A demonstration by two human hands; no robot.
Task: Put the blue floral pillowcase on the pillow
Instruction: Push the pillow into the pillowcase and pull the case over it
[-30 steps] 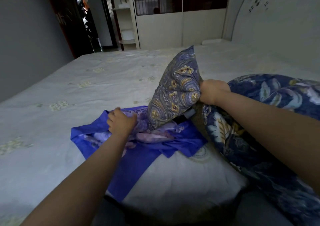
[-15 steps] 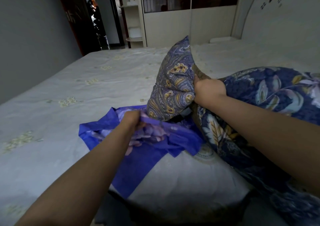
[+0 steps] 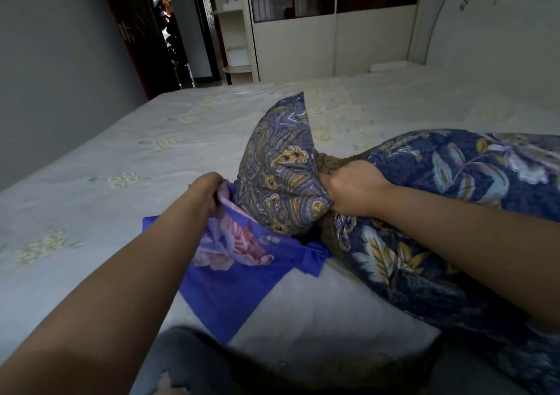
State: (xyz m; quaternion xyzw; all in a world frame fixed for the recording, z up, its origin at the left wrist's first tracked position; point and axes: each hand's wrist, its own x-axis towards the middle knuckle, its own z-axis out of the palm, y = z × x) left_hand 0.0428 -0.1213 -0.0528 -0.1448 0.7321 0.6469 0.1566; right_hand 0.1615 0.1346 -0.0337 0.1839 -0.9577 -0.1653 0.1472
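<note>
left hand: the left hand [image 3: 206, 194], just left of frame centre, has its fingers curled round the lifted edge of the blue floral pillowcase [image 3: 236, 252], holding the mouth up.
right hand: the right hand [image 3: 351, 191], right of centre, bunches the paisley corner of the pillow [image 3: 281, 179] in a closed fist.
pillow: that corner stands upright between the two hands, its low end dipping into the case's mouth; how deep it sits i cannot tell.
pillowcase: most of it lies flat and rumpled on the bed [image 3: 121, 158], below centre, partly over a white pillow [image 3: 318, 313] at the bottom of the frame.
nearby: a dark blue floral quilt [image 3: 454, 200] lies heaped under the right forearm.
risk: only one side of the opening looks lifted, so the mouth may fold shut and the corner would ride over the cloth, not into it.
risk two: the quilt touches the pillow, so a push could drag a fold of it along.
</note>
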